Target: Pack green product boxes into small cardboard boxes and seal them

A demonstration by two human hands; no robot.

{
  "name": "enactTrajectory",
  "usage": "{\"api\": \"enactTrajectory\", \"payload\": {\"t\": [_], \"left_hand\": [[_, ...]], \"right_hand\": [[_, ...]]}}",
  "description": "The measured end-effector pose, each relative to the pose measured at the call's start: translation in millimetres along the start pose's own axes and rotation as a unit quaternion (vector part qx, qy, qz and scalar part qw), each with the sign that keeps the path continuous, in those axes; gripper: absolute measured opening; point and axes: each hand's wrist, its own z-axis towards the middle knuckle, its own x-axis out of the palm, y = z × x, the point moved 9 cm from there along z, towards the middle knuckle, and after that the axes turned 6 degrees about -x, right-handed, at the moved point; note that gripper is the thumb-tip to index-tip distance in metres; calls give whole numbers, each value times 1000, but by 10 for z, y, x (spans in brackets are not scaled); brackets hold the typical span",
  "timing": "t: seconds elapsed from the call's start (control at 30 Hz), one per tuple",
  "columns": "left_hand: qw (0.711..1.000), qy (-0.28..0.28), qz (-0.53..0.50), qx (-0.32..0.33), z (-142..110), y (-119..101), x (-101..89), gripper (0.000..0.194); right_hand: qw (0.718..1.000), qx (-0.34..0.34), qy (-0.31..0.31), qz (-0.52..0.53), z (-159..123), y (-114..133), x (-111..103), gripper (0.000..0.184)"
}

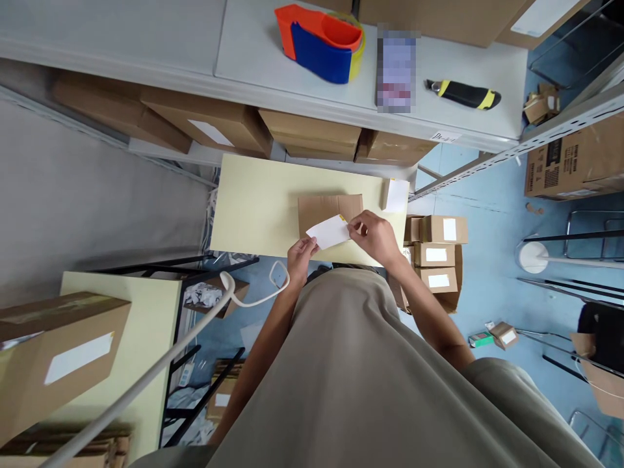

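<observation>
Label [325, 234], white with a yellow corner, is pinched in the fingers of your left hand [301, 257] and right hand [376, 238], over the six-o'clock side of the cardboard box [324, 207] on the surface [258, 208]. Toward two o'clock, a shelf tag [445, 136] bears blurry handwriting.

Bright, even light falls on the pale-yellow rectangular worktop [253, 208], its source out of view. Above the worktop, the small white paper slip with an orange-yellow corner [327, 233] looks almost washed out. Beyond the worktop, brown cardboard boxes [312, 133] sit in soft shade beneath a grey metal shelf [244, 65] bearing a pixelated, unreadable rectangular patch [396, 71]. Wide-angle stretching grows away from the worktop.
</observation>
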Motion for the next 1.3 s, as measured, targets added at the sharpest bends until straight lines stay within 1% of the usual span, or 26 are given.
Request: {"api": "enactTrajectory", "payload": {"t": [0.1, 0.2, 0.33, 0.47, 0.57, 0.67, 0.97, 1.1, 1.3], "left_hand": [[1000, 3, 19, -14, -7, 39, 65, 56], [998, 11, 51, -33, -5, 111, 148, 51], [993, 24, 88, -73, 39, 235, 267, 42], [987, 12, 60, -151, 119, 410, 332, 35], [980, -4, 40, -194, 167, 510, 342, 30], [978, -9, 24, -209, 196, 546, 343, 25], [976, -29, 22, -216, 206, 509, 301, 21], [973, -41, 29, -225, 221, 521, 296, 17], [972, -43, 44, -226, 239, 527, 301, 21]], "right_hand": [[999, 7, 37, -27, 362, -136, 0, 13], [995, -16, 89, -49, 734, -219, 91, 16], [983, -49, 163, -74, 1151, -341, 341, 18], [965, -53, 234, -108, 1403, -494, 682, 25], [950, -36, 281, -128, 1484, -607, 906, 26], [945, -16, 295, -140, 1531, -699, 1023, 25], [944, -14, 293, -151, 1578, -786, 1162, 26], [943, 2, 293, -158, 1608, -819, 1216, 24], [942, 18, 294, -163, 1651, -833, 1251, 20]]}}
